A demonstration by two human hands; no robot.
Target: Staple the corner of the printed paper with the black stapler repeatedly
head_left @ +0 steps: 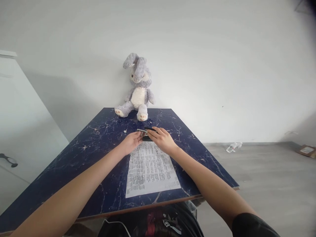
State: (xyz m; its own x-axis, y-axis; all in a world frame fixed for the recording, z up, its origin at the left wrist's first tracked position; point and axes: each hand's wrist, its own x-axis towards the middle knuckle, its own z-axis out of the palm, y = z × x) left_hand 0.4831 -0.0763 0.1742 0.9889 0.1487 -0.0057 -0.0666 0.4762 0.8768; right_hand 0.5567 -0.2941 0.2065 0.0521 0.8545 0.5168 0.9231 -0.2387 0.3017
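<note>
A small black and metallic thing, which looks like an opened stapler (147,139), is between my hands at the far edge of the printed sheet (154,169). My left hand (132,142) grips its left end, near a pale metal strip. From the right, my right hand (161,140) closes over its upper part and hides some of it. The sheet lies flat on the dark blue marbled table (103,177), its near edge close to the table's front.
A grey plush rabbit (138,95) sits at the table's back, against the wall. A white paper scrap (125,131) lies left of my hands. A white cabinet (22,108) stands at left. On the floor at right are a clear plastic item (233,147) and a cardboard box (306,150).
</note>
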